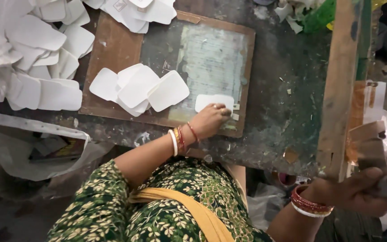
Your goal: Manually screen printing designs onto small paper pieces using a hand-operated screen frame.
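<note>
The left hand (209, 120) presses its fingers together on a white card (213, 101) lying on the brown board (113, 49). Just beside it lies a small fan of cards (137, 87); a big heap of cards (27, 54) fills the table's left. The right hand (359, 190) grips a wooden frame (339, 80), raised at the right side.

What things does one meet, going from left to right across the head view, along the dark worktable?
Big heap of white cut card pieces → small fanned stack of white rounded cards → left hand pressing a single white card → upright wooden frame → right hand.
</note>
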